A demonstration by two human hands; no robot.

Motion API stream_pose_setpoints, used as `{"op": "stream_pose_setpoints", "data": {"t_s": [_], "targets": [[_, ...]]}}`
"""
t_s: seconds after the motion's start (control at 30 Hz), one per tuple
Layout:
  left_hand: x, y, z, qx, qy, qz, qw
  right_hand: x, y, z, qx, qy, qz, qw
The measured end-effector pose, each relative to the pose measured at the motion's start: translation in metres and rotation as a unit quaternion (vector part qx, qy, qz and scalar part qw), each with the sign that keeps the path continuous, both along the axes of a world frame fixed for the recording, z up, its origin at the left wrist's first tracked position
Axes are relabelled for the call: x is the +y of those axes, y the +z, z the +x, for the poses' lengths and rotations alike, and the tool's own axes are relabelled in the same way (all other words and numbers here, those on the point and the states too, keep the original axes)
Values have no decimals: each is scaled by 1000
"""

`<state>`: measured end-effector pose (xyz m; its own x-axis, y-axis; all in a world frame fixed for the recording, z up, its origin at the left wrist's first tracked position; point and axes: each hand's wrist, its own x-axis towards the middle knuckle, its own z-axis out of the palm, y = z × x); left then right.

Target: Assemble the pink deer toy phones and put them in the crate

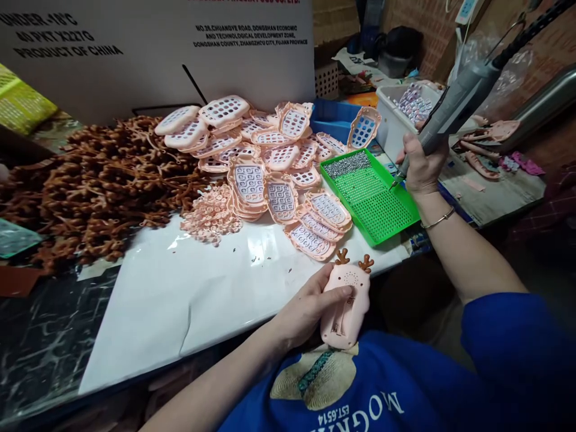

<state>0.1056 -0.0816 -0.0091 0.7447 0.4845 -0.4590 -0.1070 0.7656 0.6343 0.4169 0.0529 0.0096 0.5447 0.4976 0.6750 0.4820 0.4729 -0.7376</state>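
Head view, clock face laid over it, twelve at the far side. Pink antlered casing [348,312] at five o'clock, back face up, speaker holes above, an open battery slot below, brown antlers pointing to about twelve. Left hand [303,307] clamped on its left edge, thumb laid across the back; fingers underneath hidden. Right hand [425,165] between two and three, closed round a grey power screwdriver [463,96], cable end to one o'clock, bit slanting down to seven over a green mesh tray [382,219]. Cannot tell if the bit touches the tray. Small silver screws [346,164] heaped at the tray's far end.

Surroundings: pink perforated shells [282,157] stacked and strewn at twelve, some filled with pale keys. Small pink parts [212,217] in a loose heap at nine; farther out, same bearing, a big mound of brown antler pieces [108,180]. White bin [391,108] of purple-and-white pieces at two.
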Motion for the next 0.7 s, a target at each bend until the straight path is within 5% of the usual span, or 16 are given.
{"op": "stream_pose_setpoints", "data": {"t_s": [0.17, 0.3, 0.43, 0.53, 0.7], "targets": [[1, 0, -1, 1, 6, 4, 1000, 0, 4, 0, 7, -1, -2, 1000], [2, 7, -2, -12, 41, 8, 999, -12, 29, -15, 62, 60, 53, 995], [4, 13, 2, -14, 75, 7, 997, -51, 67, -68, 143, 173, 105, 969], [3, 13, 4, -15, 91, 0, 996, -89, 86, -116, 178, 259, 49, 948], [0, 14, 2, -55, 90, 4, 994, -119, 81, -161, 172, 370, 21, 913]]}}
